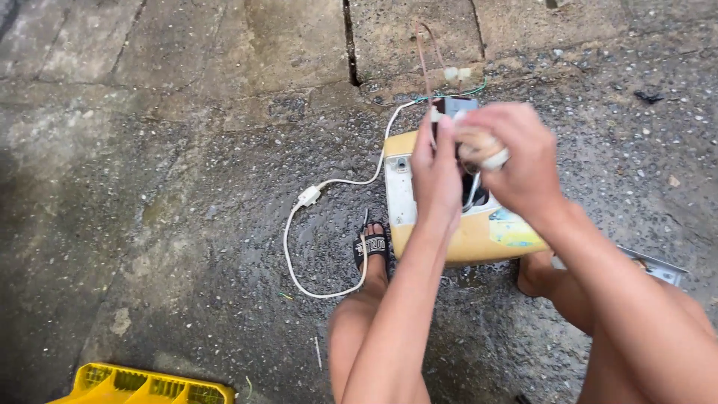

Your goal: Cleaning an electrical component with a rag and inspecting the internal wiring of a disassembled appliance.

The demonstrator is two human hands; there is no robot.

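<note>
Hands, as I see them: left hand [436, 168] fingers extended against a dark component [454, 107], right hand [516, 161] closed around a pale cylindrical part [485, 152], above the yellow appliance casing [479, 236].

Two bare hands work over the ground: one left hand [436, 168] and one right hand [516, 161], the right closed around one small cream-coloured part [482, 150]. Beneath them lies one yellowed plastic appliance casing [479, 236], with one white cord [329, 224] that carries one inline switch [309, 196], plus one thin green wire [449, 94] and one brownish wire [424, 60] near its far end. One black sandal [372, 247] shows on the left foot, one yellow crate [142, 385] sits at the bottom-left corner of the view, and one grey metal plate [658, 265] lies at the right.
</note>
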